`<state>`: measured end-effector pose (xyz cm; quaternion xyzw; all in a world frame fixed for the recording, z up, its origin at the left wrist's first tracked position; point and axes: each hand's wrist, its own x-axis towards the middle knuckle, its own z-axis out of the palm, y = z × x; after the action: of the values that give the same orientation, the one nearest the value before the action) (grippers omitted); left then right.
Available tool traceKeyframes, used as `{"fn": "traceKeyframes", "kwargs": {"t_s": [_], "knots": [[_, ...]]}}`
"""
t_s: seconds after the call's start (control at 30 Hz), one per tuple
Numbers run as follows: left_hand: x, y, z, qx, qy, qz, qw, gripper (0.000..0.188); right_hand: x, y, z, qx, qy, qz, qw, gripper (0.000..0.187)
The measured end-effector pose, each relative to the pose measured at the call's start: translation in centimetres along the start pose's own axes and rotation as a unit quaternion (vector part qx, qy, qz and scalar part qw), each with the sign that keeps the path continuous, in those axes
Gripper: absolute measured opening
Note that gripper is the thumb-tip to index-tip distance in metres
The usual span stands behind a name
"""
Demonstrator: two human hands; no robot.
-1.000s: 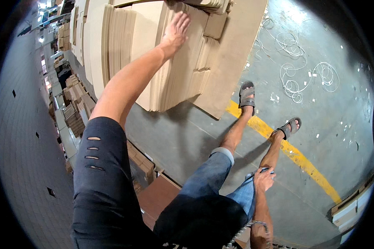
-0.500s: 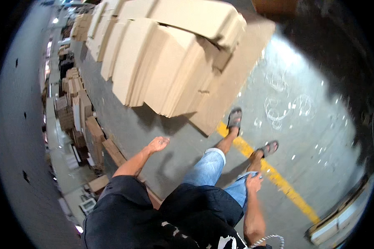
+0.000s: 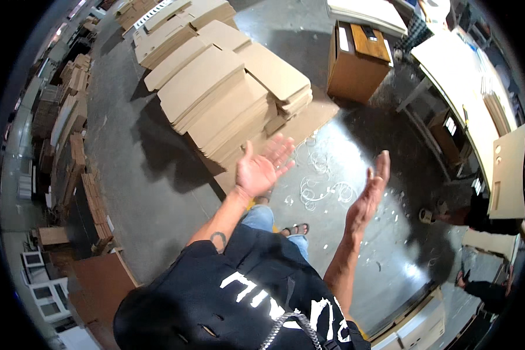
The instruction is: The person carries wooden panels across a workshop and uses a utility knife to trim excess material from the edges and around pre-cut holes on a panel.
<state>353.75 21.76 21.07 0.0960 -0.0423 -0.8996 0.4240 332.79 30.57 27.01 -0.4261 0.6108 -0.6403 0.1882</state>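
My left hand (image 3: pixel 259 171) is raised in front of me, palm up with its fingers spread, and holds nothing. Turned edge-on, my right hand (image 3: pixel 367 198) is lifted to the right, fingers stretched out and nothing in it. Ahead of the left hand, apart from it, lie stacks of flat tan boards (image 3: pixel 204 87) with rounded corners. A thin brown sheet (image 3: pixel 315 118) sticks out from under the nearest stack. Both hands are in the air and touch nothing.
White strapping scraps (image 3: pixel 326 189) litter the grey floor. A brown cabinet (image 3: pixel 356 70) stands beyond the stacks. To the right is a long pale worktable (image 3: pixel 449 64), with people partly seen nearby. Brown boards (image 3: pixel 93 204) and white frames (image 3: pixel 49 297) line the left.
Both hands have come up and opened; the right one has left my knee area. My view has swung toward the right, bringing the cabinet, worktable and people into sight.
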Motion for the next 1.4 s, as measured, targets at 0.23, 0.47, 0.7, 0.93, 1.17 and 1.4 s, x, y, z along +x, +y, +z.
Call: {"fn": "traceKeyframes", "kwargs": {"t_s": [0.23, 0.47, 0.7, 0.93, 1.17, 1.4], "knots": [[-1.4, -8.1, 4.7, 0.379, 0.250, 0.074, 0.888, 0.062, -6.5, 6.5, 6.7, -0.047, -0.269, -0.031, 0.962, 0.053], [-2.6, -5.3, 8.7, 0.677, 0.115, 0.418, 0.595, 0.052, -13.1, 14.3, 2.7, 0.153, -0.300, 0.561, 0.756, 0.079], [-18.8, -1.0, -27.1, 0.846, 0.221, -0.262, 0.409, 0.052, -4.2, 4.8, 1.4, 0.403, -0.214, 0.425, 0.782, 0.054], [-29.9, 8.5, -29.3, 0.696, 0.519, -0.359, 0.342, 0.017, -8.3, 21.1, -20.1, 0.179, 0.047, 0.509, 0.841, 0.050], [-19.7, -0.3, -27.3, 0.668, 0.511, -0.287, 0.457, 0.027, -23.0, 29.0, -26.4, -0.068, -0.089, 0.677, 0.728, 0.034], [-2.0, 2.6, -27.9, 0.697, 0.388, -0.125, 0.590, 0.038, -18.7, 31.7, -17.7, -0.309, -0.351, 0.418, 0.779, 0.036]]}}
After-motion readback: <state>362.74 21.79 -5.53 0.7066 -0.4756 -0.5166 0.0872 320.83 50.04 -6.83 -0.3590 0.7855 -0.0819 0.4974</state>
